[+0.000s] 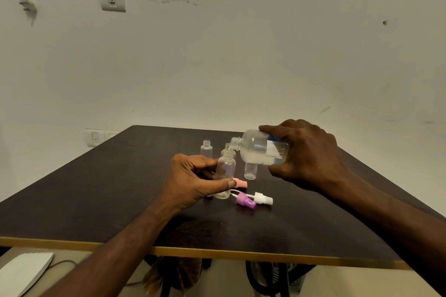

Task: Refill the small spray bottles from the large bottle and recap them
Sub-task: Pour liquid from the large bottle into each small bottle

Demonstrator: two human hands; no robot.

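Item: small clear plastic spray bottle, uncapped, upright near the middle of the dark wooden table. Left hand pinches its body between thumb and fingers. Right hand wraps the large translucent labelled bottle, tilted, mouth just above the small bottle's neck.

Handling, judged: light, thin-walled, tippy, probably slippery if wetted; best held at mid-body.

Beside the small bottle: three more open clear bottles; pink, purple and white spray caps, lying loose.

Unclear: any stream of liquid; fill level; the bottle under the large one, partly hidden.
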